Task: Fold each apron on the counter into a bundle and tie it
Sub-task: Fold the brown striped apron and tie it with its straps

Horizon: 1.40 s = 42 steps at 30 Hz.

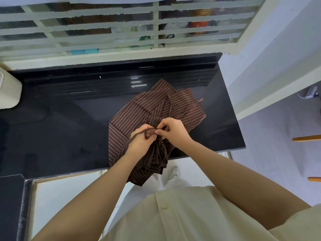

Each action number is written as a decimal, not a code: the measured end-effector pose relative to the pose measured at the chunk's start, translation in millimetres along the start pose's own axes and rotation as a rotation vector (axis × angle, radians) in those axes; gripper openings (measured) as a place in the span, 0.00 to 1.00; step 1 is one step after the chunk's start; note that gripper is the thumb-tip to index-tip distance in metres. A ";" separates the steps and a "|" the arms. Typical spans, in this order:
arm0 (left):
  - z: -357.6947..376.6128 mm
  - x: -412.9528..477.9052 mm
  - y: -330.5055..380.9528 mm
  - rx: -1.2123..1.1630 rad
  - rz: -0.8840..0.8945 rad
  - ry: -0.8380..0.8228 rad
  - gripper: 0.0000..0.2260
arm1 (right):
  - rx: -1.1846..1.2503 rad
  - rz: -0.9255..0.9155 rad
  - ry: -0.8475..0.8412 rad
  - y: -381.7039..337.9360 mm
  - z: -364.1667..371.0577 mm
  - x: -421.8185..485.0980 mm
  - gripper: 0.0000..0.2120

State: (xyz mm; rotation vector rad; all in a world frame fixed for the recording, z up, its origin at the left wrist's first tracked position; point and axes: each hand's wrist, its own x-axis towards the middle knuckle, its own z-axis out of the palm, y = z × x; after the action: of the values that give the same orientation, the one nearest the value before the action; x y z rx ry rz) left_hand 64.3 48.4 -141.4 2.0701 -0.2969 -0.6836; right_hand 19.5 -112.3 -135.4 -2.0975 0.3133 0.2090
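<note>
A: Bright, even daylight comes through the barred window at 12 o'clock.
B: Yes, and the glossy black counter mirrors the bars, with 3 rows of white glare dots just above centre.
A: Shadows are soft. Straight edges bow toward 3 and 9 o'clock.
B: Items behind the glass look blurred.

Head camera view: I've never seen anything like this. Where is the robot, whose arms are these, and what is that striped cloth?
There is no robot here. A person wears a camera on the head, so the one picture looks down on their own arms. The left hand and right hand meet over a brown striped apron. It lies bunched on a black counter, with part hanging over the front edge. Both hands pinch the apron's thin strap, seemingly to tie the bundle. A barred window is behind.
</note>
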 end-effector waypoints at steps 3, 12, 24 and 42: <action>1.6 -2.5 1.2 -0.058 -0.030 0.036 0.10 | 0.087 0.158 -0.026 -0.9 0.5 2.3 0.04; 6.6 -7.3 4.4 0.036 0.057 0.154 0.18 | 0.039 0.318 -0.106 -6.2 -2.0 8.4 0.10; 4.3 -9.9 2.7 0.100 0.061 0.192 0.24 | -0.177 0.010 -0.317 -4.1 -3.2 -0.7 0.11; -0.4 -6.7 -11.5 0.323 0.198 0.191 0.02 | 0.164 0.263 -0.251 -4.7 -0.7 9.1 0.15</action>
State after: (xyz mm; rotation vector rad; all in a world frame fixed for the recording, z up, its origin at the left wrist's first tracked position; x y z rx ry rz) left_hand 58.4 58.2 -148.4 2.3522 -0.5219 -0.3303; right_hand 29.6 -111.8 -133.7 -1.8405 0.4387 0.5790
